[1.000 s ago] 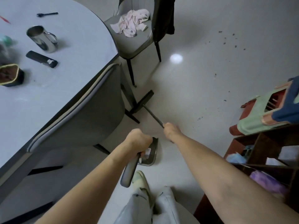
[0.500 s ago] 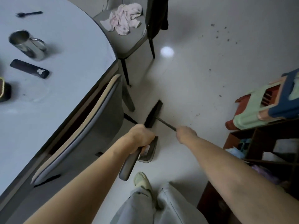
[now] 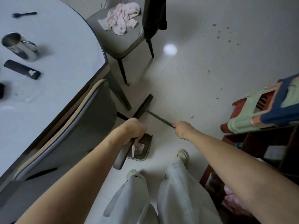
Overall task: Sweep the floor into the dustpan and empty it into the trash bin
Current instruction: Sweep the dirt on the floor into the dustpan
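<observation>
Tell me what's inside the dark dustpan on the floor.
The dark plastic dustpan holds some pale scraps that look like paper or wrappers near its handle. The left hand gripping the handle covers the pan's near part, so anything there is hidden.

Left hand (image 3: 135, 130) curled in fist round dustpan handle (image 3: 121, 156), knuckles up, forearm reaching forward from lower left. Right hand (image 3: 182, 128) clenched round broom stick (image 3: 157, 116), stick emerging past fingers toward upper left, arm stretched out from lower right. Both legs below, feet planted behind hands.
</observation>
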### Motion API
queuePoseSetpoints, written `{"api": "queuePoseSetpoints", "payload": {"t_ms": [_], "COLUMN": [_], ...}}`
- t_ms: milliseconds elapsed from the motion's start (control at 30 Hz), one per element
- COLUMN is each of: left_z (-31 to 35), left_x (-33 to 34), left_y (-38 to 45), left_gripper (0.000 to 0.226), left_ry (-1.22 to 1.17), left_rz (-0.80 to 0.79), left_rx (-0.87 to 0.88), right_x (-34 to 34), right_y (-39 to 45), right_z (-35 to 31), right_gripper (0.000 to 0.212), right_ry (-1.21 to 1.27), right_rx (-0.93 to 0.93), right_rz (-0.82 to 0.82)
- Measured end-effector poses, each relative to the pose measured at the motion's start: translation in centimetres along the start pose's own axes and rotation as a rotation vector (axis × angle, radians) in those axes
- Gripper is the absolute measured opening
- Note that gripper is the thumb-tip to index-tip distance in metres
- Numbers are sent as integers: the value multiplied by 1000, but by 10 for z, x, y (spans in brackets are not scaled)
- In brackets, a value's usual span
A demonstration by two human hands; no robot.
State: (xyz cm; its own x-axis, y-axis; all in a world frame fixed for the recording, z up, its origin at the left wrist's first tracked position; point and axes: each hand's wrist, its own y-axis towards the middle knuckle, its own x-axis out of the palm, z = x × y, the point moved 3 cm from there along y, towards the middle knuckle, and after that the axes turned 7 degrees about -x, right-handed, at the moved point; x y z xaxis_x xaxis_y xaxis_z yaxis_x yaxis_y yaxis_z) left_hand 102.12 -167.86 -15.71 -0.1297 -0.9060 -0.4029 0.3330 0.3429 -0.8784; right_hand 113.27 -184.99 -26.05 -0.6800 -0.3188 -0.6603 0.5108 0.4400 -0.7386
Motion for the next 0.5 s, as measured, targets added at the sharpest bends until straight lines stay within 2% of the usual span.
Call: {"api": "queuePoseSetpoints", "payload": {"t_ms": [167, 333, 500], "left_z": [32, 76, 105], "left_x": [19, 43, 54], "left_y": [3, -4, -7], "left_gripper": [23, 29, 28], "left_ry": [-72, -215, -238], "left_rz": [44, 89, 116], "left_rx": [-62, -109, -129], "right_x": [-4, -30, -70], "right_y": [20, 13, 9], "right_z": [26, 108, 168], "right_gripper": [39, 42, 42], "right_ry": [-162, -302, -396], "right_rx": [-62, -60, -1], "right_rz": [-95, -141, -139]}}
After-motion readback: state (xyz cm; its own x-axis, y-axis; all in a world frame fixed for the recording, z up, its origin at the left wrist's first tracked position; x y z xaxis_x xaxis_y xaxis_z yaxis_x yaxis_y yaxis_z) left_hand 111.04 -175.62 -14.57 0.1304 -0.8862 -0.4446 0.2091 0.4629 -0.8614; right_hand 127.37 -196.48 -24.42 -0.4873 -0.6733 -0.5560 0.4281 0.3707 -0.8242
